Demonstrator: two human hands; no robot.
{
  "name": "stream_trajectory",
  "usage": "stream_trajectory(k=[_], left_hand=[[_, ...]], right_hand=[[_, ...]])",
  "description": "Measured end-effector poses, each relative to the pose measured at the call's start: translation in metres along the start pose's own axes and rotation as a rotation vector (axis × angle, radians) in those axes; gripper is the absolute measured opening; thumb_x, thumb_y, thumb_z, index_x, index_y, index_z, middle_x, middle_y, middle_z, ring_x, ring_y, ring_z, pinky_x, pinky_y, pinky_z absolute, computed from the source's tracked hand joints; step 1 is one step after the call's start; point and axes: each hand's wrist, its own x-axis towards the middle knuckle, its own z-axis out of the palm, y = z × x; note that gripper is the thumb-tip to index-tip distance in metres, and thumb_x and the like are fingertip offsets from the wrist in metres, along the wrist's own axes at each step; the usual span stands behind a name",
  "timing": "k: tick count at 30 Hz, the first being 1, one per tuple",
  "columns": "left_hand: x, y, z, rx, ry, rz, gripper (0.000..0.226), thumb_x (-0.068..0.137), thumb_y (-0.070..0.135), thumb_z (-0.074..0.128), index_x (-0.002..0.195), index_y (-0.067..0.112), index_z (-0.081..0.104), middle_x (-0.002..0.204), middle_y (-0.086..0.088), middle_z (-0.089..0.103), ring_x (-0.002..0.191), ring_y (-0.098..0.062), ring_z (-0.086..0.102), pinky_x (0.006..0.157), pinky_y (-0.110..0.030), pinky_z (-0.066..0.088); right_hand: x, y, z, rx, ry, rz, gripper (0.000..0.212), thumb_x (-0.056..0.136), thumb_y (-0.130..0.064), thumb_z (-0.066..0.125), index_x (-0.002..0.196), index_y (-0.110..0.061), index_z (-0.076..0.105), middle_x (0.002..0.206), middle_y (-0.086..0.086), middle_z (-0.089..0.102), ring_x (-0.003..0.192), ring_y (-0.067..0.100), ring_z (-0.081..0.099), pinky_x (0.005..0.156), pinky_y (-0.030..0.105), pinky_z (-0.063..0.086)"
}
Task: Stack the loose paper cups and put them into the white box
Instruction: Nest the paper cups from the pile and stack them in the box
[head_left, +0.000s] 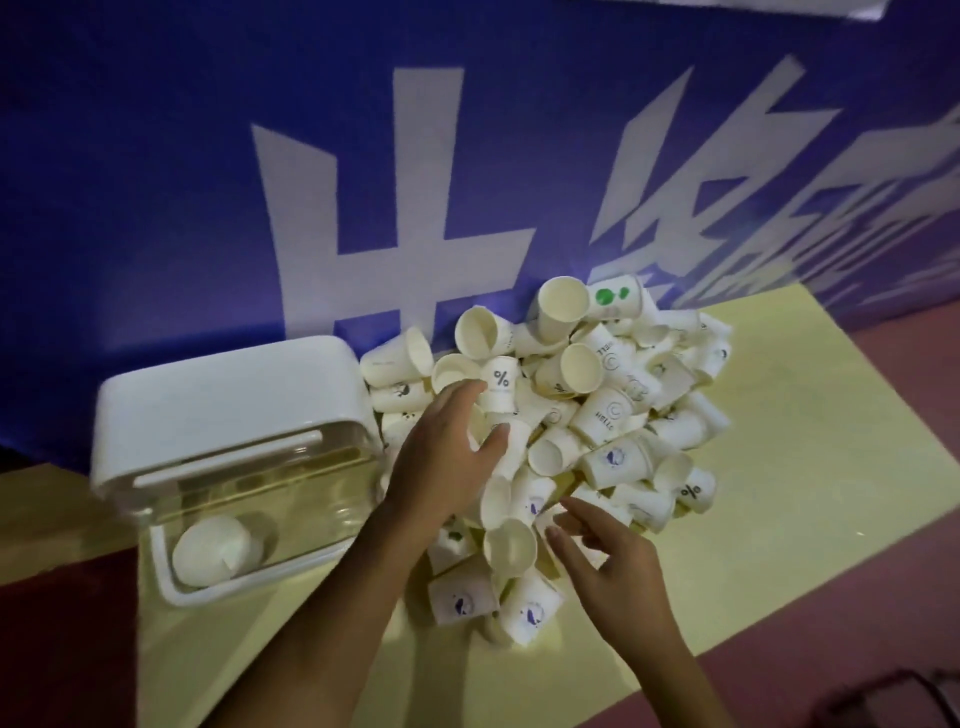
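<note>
Yellow mat (779, 467) — white box (162, 574) holds paper cups (215, 552).

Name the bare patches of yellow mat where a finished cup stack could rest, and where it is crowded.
Free: the wide stretch of yellow mat between the cup pile and the mat's right edge; the near strip in front of the white box. Crowded: between box and pile, and under the left hand and right hand.

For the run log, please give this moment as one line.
left hand: on cup pile | right hand: open, above pile | white box: lid up, cups inside
</note>
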Motion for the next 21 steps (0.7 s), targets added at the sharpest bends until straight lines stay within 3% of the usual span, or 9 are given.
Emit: stream_trajectory(k=[3,8,13,17,18,21], left_hand=[[0.049,0.033,0.039,0.032,0.022,0.007,0.067,0.093,0.049,0.067,0.150,0.025,0.041,0.154,0.007,0.045,0.134,-0.016,0.049,0.093,-0.022,0.040],[0.130,0.069,0.092,-0.007,0.075,-0.178,0.096,0.084,0.052,0.077,0.157,0.018,0.026,0.161,-0.003,0.035,0.146,-0.023,0.038,0.110,-0.038,0.041],[0.169,0.079,0.131,-0.126,0.277,-0.303,0.088,0.074,0.049,0.086,0.143,0.016,0.043,0.141,-0.003,0.054,0.127,-0.022,0.054,0.091,-0.029,0.045],[0.173,0.084,0.137,-0.159,0.364,-0.281,0.066,0.076,0.039,0.087,0.128,0.015,0.054,0.122,0.001,0.063,0.102,-0.009,0.053,0.073,-0.005,0.036],[0.171,0.084,0.136,-0.161,0.386,-0.270,0.065,0.077,0.039,0.087,0.127,0.015,0.054,0.121,0.002,0.063,0.101,-0.009,0.054,0.075,-0.005,0.038],[0.157,0.088,0.130,-0.168,0.468,-0.232,0.066,0.076,0.047,0.085,0.127,0.020,0.053,0.118,0.005,0.063,0.104,-0.012,0.061,0.085,-0.029,0.055]], right_hand=[[0.016,0.027,-0.032,0.007,-0.007,0.015,0.029,0.091,-0.033,0.076,0.116,-0.046,0.065,0.098,-0.024,0.075,0.098,-0.010,0.065,0.079,0.007,0.048],[0.046,0.064,-0.074,0.048,-0.019,0.038,0.023,0.090,-0.038,0.075,0.112,-0.042,0.069,0.098,-0.032,0.073,0.094,-0.005,0.070,0.081,0.009,0.050],[0.070,0.092,-0.111,0.076,-0.029,0.078,0.022,0.090,-0.035,0.076,0.106,-0.049,0.068,0.096,-0.030,0.074,0.090,-0.005,0.070,0.075,0.010,0.050],[0.081,0.111,-0.131,0.079,0.003,0.113,0.023,0.092,-0.033,0.076,0.105,-0.050,0.066,0.097,-0.023,0.075,0.092,-0.002,0.069,0.073,0.024,0.053],[0.082,0.116,-0.135,0.081,0.022,0.125,0.023,0.091,-0.033,0.076,0.106,-0.047,0.067,0.097,-0.020,0.075,0.092,-0.001,0.069,0.073,0.027,0.055],[0.088,0.135,-0.143,0.048,0.105,0.145,0.032,0.088,-0.034,0.080,0.118,-0.032,0.069,0.105,-0.016,0.071,0.098,0.003,0.067,0.078,0.032,0.055]])
